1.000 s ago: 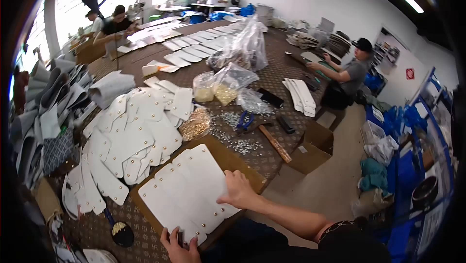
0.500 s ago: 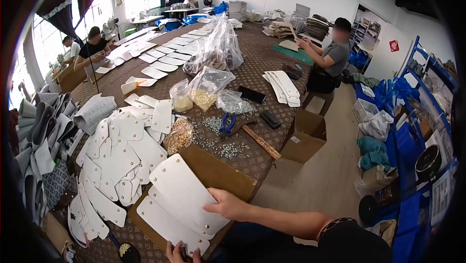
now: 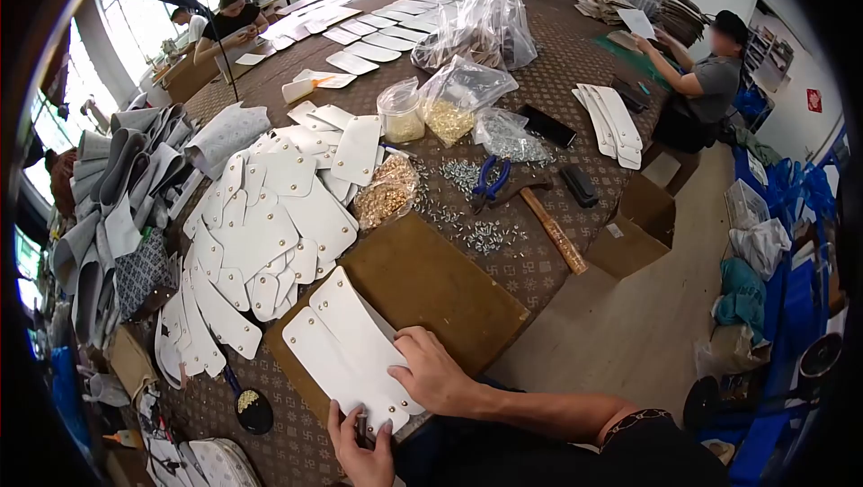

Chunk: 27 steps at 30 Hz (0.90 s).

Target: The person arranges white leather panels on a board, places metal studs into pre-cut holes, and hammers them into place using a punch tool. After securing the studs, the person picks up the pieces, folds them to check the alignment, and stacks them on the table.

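- White panels [image 3: 346,352] lie overlapped on the brown board [image 3: 431,289], at 6 o'clock.
- Right hand [image 3: 433,377] rests flat on them, fingers apart, probably to stop sliding.
- Left hand [image 3: 360,456], at 7 o'clock, grips a small dark tool [image 3: 360,427] at their edge.

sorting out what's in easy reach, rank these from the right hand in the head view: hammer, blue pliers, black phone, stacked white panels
1. stacked white panels: directly under the right hand, touching it.
2. hammer: ahead and to the right.
3. blue pliers: just beyond the hammer's head.
4. black phone: farthest back.
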Each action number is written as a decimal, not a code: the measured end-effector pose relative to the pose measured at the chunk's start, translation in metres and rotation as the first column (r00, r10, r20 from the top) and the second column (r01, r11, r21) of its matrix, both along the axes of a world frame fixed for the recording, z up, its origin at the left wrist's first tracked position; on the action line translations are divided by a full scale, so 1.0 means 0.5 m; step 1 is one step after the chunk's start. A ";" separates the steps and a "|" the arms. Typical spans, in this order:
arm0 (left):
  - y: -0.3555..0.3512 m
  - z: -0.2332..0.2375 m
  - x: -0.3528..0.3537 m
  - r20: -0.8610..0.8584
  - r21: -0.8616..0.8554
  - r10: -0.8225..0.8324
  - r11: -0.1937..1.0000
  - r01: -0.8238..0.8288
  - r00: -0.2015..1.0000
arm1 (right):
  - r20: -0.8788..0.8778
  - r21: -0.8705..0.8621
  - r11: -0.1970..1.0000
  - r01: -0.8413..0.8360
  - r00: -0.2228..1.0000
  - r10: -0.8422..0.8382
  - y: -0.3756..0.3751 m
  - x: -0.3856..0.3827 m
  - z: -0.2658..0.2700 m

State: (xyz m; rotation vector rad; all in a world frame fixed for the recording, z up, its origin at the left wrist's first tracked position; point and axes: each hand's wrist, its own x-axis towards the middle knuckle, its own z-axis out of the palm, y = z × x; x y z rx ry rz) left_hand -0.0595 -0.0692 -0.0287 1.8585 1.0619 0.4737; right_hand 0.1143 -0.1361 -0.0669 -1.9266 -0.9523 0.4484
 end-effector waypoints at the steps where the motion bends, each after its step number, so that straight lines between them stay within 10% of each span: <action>1: -0.001 -0.005 0.000 -0.010 0.000 0.002 1.000 -0.002 1.000 | -0.056 0.031 0.999 -0.008 0.998 0.010 -0.002 0.010 -0.002; 8: -0.016 0.020 0.019 -0.007 -0.070 0.028 0.997 -0.029 1.000 | -0.348 0.039 0.999 -0.023 0.937 0.035 -0.002 0.050 0.004; 27: 0.018 -0.054 -0.021 0.169 -0.197 0.101 0.978 -0.067 0.980 | -0.389 0.087 0.982 -0.170 0.901 0.191 0.000 0.045 -0.005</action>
